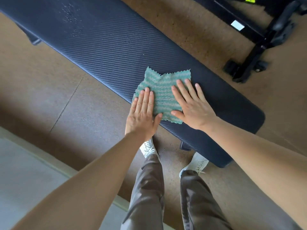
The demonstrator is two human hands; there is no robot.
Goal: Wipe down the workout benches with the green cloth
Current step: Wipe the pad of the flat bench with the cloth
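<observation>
A long dark navy padded workout table [116, 52] with a ribbed diagonal texture runs across the view from upper left to lower right. On it, toward its near rounded end, lies the green and white striped cloth with zigzag edges [163, 95], spread nearly flat, with one corner reaching the table's near edge.

The left hand [142, 113] lies palm down on the cloth's left side, fingers straight and together, thumb resting along the cloth's lower edge; its grip is wide, flat and closed on nothing. The right hand [192, 107] presses palm down on the cloth's right side with fingers spread, the outer fingers reaching past the cloth onto the bare table (also a flat, wide grip, pinching nothing).

Farther up the table from the cloth, small droplets [71, 15] speckle the surface. Beyond the table's far edge stands a black metal equipment frame [254, 52] on the brown speckled floor [41, 83]. Below the table's near edge appear two white sneakers [196, 163] and grey trousers [147, 188].
</observation>
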